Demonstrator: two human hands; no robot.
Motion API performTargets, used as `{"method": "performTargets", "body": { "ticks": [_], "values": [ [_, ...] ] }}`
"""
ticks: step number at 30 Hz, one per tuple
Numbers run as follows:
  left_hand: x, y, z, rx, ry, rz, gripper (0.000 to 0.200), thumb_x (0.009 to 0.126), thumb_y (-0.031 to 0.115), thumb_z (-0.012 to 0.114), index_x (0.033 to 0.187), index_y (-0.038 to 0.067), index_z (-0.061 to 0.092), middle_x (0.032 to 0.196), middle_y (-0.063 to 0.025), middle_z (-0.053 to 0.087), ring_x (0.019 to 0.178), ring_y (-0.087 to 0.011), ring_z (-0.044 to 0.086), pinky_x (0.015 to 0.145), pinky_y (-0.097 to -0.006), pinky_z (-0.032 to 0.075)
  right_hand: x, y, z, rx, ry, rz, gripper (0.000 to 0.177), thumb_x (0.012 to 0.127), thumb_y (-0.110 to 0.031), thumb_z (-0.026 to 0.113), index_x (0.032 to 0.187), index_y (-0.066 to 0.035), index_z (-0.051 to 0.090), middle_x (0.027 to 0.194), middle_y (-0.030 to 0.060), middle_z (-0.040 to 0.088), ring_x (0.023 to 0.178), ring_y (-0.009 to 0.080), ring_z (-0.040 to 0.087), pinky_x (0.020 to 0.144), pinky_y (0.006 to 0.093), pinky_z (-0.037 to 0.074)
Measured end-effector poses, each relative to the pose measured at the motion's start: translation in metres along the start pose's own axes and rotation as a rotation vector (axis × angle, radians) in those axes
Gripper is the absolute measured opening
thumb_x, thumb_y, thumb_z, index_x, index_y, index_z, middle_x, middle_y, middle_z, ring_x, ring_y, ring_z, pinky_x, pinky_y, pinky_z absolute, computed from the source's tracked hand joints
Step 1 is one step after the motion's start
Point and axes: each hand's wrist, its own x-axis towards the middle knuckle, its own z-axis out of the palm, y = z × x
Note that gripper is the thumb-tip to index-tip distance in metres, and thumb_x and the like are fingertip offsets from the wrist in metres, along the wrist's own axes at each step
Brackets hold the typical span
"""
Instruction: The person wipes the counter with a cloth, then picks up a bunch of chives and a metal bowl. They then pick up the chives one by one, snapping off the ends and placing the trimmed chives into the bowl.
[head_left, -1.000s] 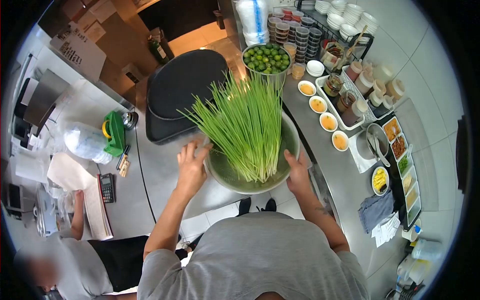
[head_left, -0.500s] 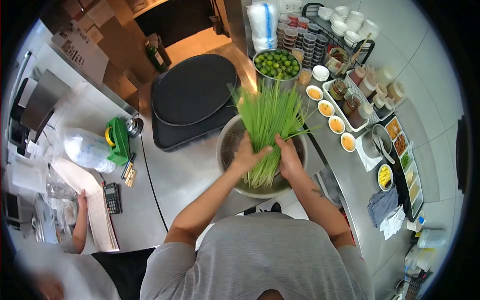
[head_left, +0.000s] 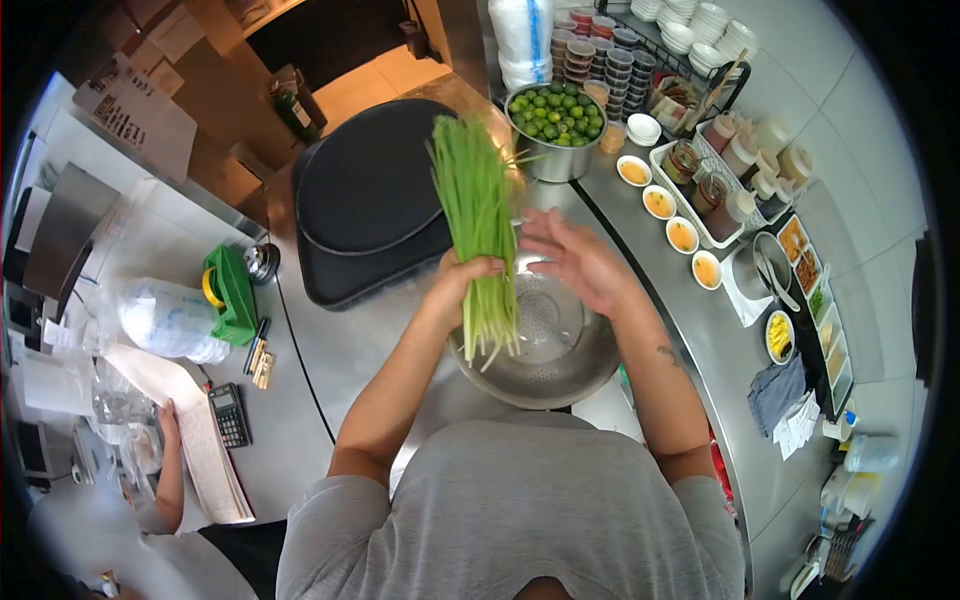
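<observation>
Nearest to me, the perforated metal colander point(head_left: 585, 372) sits below both hands, its holed bottom showing bare. I have the left hand point(head_left: 462, 285) wrapped firmly round the lower part of a bundle of long green stalks point(head_left: 475, 200), pale cut ends toward me over the colander's left side, tips pointing away. I see the right hand point(head_left: 575, 262) open and holding nothing, fingers spread just beside the bundle; I cannot tell whether a fingertip brushes a stray stalk. Beyond, on the steel tabletop point(head_left: 360, 345), I make out black trays point(head_left: 375, 180) to the left and four small sauce bowls point(head_left: 683, 237) in a row to the right. Farther off stands a metal pot point(head_left: 560, 162) heaped with green limes point(head_left: 555, 113), with stacked lidded cups point(head_left: 618, 80) behind it.
</observation>
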Motion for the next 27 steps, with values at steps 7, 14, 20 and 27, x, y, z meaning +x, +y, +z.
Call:
{"method": "performTargets", "body": {
  "ticks": [7,14,20,27],
  "values": [
    [-0.006,0.02,-0.019,-0.1,-0.065,0.064,0.055,0.065,0.011,0.059,0.116,-0.004,0.048,0.096,-0.0159,0.06,0.082,-0.0227,0.059,0.073,-0.033,0.051,-0.044,0.031,-0.07,-1.408,0.656,-0.496,0.042,0.088,-0.02,0.057,0.124,0.001,0.049,0.115,0.0128,0.058,0.102,0.023,0.057,0.085,0.0324,0.045],
    [-0.009,0.03,-0.006,-0.19,-0.149,0.132,0.052,0.062,0.012,0.061,0.111,-0.004,0.052,0.094,-0.0153,0.062,0.084,-0.0232,0.059,0.072,-0.034,0.051,-0.069,0.054,-0.076,-0.365,0.601,-0.047,0.036,0.086,-0.011,0.057,0.119,0.003,0.052,0.102,0.0121,0.062,0.09,0.0175,0.059,0.08,0.0288,0.045],
    [-0.014,0.045,0.005,-0.227,-0.249,0.189,0.057,0.057,0.01,0.06,0.112,-0.005,0.051,0.093,-0.018,0.061,0.082,-0.0256,0.057,0.074,-0.0339,0.048,-0.084,0.059,-0.074,-0.313,0.72,-0.189,0.031,0.087,-0.012,0.056,0.114,0.003,0.056,0.098,0.0102,0.063,0.084,0.0154,0.057,0.077,0.0278,0.045],
    [-0.041,0.044,0.003,-0.21,-0.223,0.224,0.058,0.058,0.009,0.061,0.112,-0.007,0.049,0.091,-0.0197,0.059,0.08,-0.0263,0.057,0.073,-0.034,0.048,-0.127,0.052,-0.073,-0.37,0.888,-0.271,0.031,0.089,-0.013,0.054,0.114,0.004,0.055,0.094,0.0089,0.062,0.081,0.0142,0.056,0.073,0.0266,0.045]
  ]
}}
